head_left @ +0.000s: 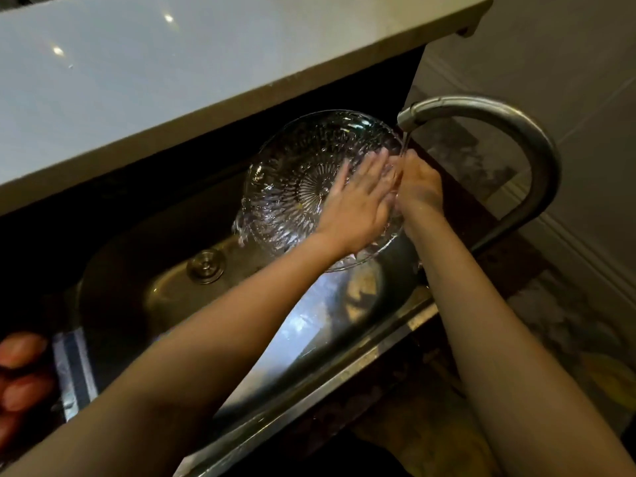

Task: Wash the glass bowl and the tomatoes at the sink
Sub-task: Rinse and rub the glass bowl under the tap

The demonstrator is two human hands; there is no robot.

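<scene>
A cut-pattern glass bowl [292, 180] is tilted on edge over the steel sink [327, 318], under the tap. My right hand [418, 189] grips its right rim from behind, where a thin stream of water falls. My left hand [358, 201] lies flat with fingers spread against the bowl's inner face. Water splashes off the bowl's lower left edge. Red tomatoes [20, 373] lie at the far left edge of the view, beside the sink.
The curved metal tap [509, 132] arches over the sink from the right. A round drain plug [205, 265] sits in the sink bottom. A white shelf [172, 80] overhangs the far side. Patterned counter runs along the right.
</scene>
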